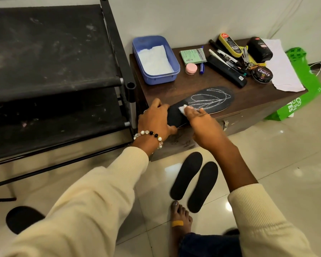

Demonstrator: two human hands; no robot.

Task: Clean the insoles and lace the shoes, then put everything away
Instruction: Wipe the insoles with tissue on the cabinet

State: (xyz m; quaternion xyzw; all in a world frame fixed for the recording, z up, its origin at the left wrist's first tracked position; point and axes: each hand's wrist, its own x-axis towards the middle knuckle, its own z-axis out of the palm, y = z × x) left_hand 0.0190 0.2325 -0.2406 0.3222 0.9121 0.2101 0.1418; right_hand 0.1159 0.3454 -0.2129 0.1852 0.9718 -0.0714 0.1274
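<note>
Black insole lies on the counter, my left hand gripping its heel while right-hand fingers press the white wipe; I'd stroke toeward, firmly.

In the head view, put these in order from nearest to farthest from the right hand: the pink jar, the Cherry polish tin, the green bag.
From the right hand, which wipes the insole with a white wad:
1. Pink jar, beyond the hand, beside the blue tub.
2. Cherry polish tin, farther right on the cabinet top.
3. Green bag, on the floor past the cabinet's right end.
</note>
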